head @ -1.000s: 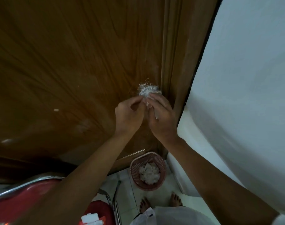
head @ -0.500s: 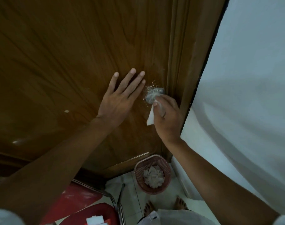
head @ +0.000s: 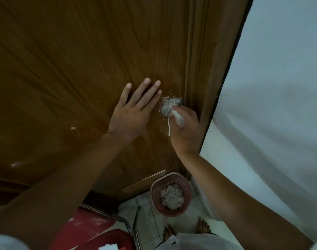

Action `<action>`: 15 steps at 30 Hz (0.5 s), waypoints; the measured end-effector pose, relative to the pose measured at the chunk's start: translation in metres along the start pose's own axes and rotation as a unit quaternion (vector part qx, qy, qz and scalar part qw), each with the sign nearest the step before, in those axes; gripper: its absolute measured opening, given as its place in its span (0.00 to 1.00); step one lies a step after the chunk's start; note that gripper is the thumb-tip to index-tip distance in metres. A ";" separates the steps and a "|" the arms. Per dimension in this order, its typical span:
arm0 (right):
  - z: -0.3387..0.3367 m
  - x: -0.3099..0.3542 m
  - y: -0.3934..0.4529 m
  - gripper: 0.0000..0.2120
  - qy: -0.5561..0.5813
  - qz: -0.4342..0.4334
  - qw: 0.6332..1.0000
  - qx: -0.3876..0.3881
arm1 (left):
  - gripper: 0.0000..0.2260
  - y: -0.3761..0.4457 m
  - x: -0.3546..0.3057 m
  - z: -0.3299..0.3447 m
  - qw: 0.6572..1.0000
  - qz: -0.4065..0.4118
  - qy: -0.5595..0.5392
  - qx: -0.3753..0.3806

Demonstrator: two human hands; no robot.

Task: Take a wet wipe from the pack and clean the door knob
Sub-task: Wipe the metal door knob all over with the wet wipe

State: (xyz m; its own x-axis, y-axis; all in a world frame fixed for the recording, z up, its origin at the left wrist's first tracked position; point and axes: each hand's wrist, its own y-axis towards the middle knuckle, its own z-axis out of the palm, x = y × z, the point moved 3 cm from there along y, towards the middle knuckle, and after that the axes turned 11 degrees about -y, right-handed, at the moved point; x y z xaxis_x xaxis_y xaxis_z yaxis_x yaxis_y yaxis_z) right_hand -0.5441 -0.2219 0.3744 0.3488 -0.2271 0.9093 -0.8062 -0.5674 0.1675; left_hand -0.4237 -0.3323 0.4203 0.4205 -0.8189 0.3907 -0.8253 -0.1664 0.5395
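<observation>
Wooden door (head: pixel 82 69) is filling my view; my left hand (head: pixel 130 114) has now flattened, fingers wide, bracing it, while my right hand (head: pixel 184 130) is pinching the wet wipe (head: pixel 178 120) against the dusty door knob (head: pixel 169 107) near its right edge, so wiping is starting.

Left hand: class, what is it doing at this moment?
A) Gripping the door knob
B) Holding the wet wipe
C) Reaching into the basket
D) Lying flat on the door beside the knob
D: the left hand lies flat on the door, fingers straight, beside the knob.
</observation>
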 end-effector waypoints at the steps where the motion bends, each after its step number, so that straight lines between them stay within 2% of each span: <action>1: 0.002 -0.001 0.003 0.14 0.025 0.020 0.999 0.007 | 0.27 0.000 0.000 -0.001 1.000 0.000 -0.004 -0.002; 3: 0.004 -0.006 0.010 0.14 0.151 0.169 0.973 0.040 | 0.27 0.001 0.000 -0.001 1.000 0.000 -0.009 0.000; 4: 0.005 -0.008 0.013 0.15 0.244 0.267 0.930 0.067 | 0.27 0.001 0.000 -0.001 1.000 -0.001 -0.009 0.001; 6: 0.005 -0.005 0.011 0.15 0.456 0.420 0.779 0.100 | 0.28 0.002 0.000 -0.001 1.000 -0.001 -0.009 0.002; 7: 0.006 -0.004 0.010 0.15 0.510 0.447 0.729 0.093 | 0.28 0.002 0.001 0.000 1.000 -0.003 -0.010 0.002; 8: 0.005 -0.002 0.009 0.14 0.529 0.451 0.713 0.090 | 0.28 0.002 0.001 0.000 1.000 -0.003 -0.009 0.003; 9: 0.006 0.000 0.008 0.14 0.514 0.436 0.733 0.089 | 0.28 0.002 0.001 0.001 1.000 -0.004 -0.008 0.004; 11: 0.010 -0.003 0.007 0.16 0.438 0.389 0.807 0.065 | 0.27 0.001 0.000 0.001 1.000 -0.004 -0.008 0.001; 12: 0.012 -0.004 0.007 0.16 0.413 0.385 0.824 0.050 | 0.27 0.001 0.000 0.001 1.000 -0.004 -0.009 0.001; 13: 0.013 -0.005 0.007 0.16 0.420 0.397 0.815 0.046 | 0.27 0.001 0.000 0.001 1.000 -0.004 -0.011 0.002; 14: 0.013 -0.008 0.008 0.15 0.457 0.421 0.782 0.050 | 0.27 0.001 0.000 0.001 1.000 -0.005 -0.012 0.004; 15: 0.013 -0.007 0.008 0.15 0.517 0.451 0.724 0.070 | 0.27 0.001 0.000 0.002 1.000 -0.006 -0.012 0.007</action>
State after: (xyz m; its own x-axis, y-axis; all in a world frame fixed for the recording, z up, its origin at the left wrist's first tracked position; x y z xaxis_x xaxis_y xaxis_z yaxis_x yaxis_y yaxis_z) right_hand -0.5473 -0.2350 0.3641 -0.8924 0.1180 0.4354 -0.4011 -0.6493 -0.6462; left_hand -0.4248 -0.3338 0.4195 0.4204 -0.8303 0.3658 -0.8256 -0.1829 0.5337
